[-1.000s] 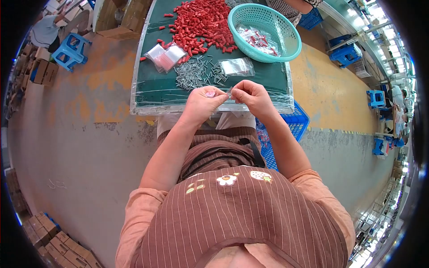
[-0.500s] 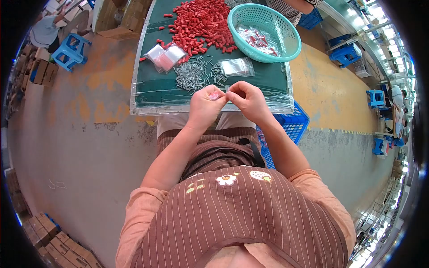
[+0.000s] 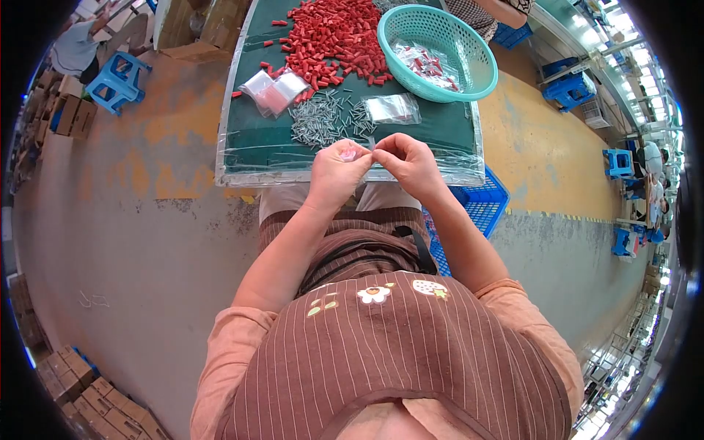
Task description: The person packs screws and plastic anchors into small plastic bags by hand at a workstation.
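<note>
My left hand (image 3: 336, 174) and my right hand (image 3: 408, 164) meet at the table's near edge, thumbs and fingertips pinched together. Between them is a small clear plastic bag (image 3: 349, 155), a pinkish part of it showing in the left hand. My fingers hide most of the bag. Just beyond lies a heap of grey metal screws (image 3: 323, 121). Clear bags (image 3: 394, 109) lie flat to its right, and more clear and pink-tinted bags (image 3: 274, 93) to its left. Farther back spreads a big pile of red plastic plugs (image 3: 334, 40).
A turquoise perforated basket (image 3: 480, 73) with filled bags inside stands at the table's right. Under that side is a blue crate (image 3: 484, 207). Another person's arm (image 3: 506, 11) reaches in at the far right. A blue stool (image 3: 117, 82) and cardboard boxes (image 3: 213, 40) stand left.
My hands stay pinched together at nearly the same spot. The whole view has shifted very slightly; nothing on the table has visibly moved.
</note>
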`<state>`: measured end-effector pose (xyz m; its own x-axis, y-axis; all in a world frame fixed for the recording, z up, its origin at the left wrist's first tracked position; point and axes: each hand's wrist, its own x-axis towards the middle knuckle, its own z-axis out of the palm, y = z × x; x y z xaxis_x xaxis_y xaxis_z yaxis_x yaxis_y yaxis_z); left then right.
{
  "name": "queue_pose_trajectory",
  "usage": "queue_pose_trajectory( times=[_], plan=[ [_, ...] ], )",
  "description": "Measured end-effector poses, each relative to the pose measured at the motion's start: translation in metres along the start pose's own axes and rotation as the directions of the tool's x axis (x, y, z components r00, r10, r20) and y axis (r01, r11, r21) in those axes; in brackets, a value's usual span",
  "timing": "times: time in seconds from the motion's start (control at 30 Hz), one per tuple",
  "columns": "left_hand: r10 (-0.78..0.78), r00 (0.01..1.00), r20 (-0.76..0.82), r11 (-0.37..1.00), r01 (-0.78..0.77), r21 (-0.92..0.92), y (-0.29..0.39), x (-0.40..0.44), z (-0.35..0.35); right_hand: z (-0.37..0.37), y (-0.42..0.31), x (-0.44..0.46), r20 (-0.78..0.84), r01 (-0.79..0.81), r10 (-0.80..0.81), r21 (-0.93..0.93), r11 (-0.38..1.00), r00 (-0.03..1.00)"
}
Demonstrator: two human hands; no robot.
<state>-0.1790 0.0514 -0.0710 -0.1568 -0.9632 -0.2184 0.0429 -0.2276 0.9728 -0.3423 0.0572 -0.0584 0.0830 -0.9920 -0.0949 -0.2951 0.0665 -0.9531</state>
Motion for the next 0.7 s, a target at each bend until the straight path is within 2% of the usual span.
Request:
queue_pose_trajectory(
  times=[0.13, 0.27, 0.37, 0.43, 0.53, 0.63, 0.7],
  plan=[
    [0.037, 0.999, 0.018, 0.998, -0.038, 0.056, -0.0047, -0.0003, 0.001, -0.0004, -0.0003, 0.0003, 0.007, -0.003, 0.003, -0.08, 0.997, 1.0],
    [0.051, 0.998, 0.024, 0.996, -0.052, 0.07, -0.0091, 0.0015, 0.0018, -0.0017, 0.0015, -0.0001, 0.011, -0.005, 0.006, -0.071, 0.997, 1.0],
    [0.003, 1.0, 0.007, 0.999, -0.003, 0.05, -0.0051, 0.0006, 0.0014, -0.0009, -0.0008, -0.0026, 0.017, -0.006, 0.006, -0.038, 0.999, 1.0],
    [0.06, 0.998, 0.032, 0.989, -0.064, 0.136, -0.0067, -0.0016, 0.001, 0.0013, -0.0028, -0.0046, 0.032, -0.004, 0.005, -0.015, 1.0, 0.999],
    [0.104, 0.994, 0.045, 0.976, -0.111, 0.186, -0.0033, -0.0037, 0.0016, -0.0025, -0.0027, -0.0022, 0.001, 0.003, -0.003, -0.104, 0.995, 1.0],
    [0.105, 0.994, 0.041, 0.975, -0.111, 0.194, -0.0007, -0.0038, 0.0006, -0.0047, 0.0, -0.0016, 0.014, 0.027, -0.026, -0.097, 0.995, 1.0],
    [0.085, 0.996, 0.037, 0.984, -0.09, 0.152, -0.0029, -0.0023, -0.0006, -0.0048, 0.0025, -0.0007, 0.011, -0.009, 0.01, -0.021, 1.0, 1.0]
  ],
)
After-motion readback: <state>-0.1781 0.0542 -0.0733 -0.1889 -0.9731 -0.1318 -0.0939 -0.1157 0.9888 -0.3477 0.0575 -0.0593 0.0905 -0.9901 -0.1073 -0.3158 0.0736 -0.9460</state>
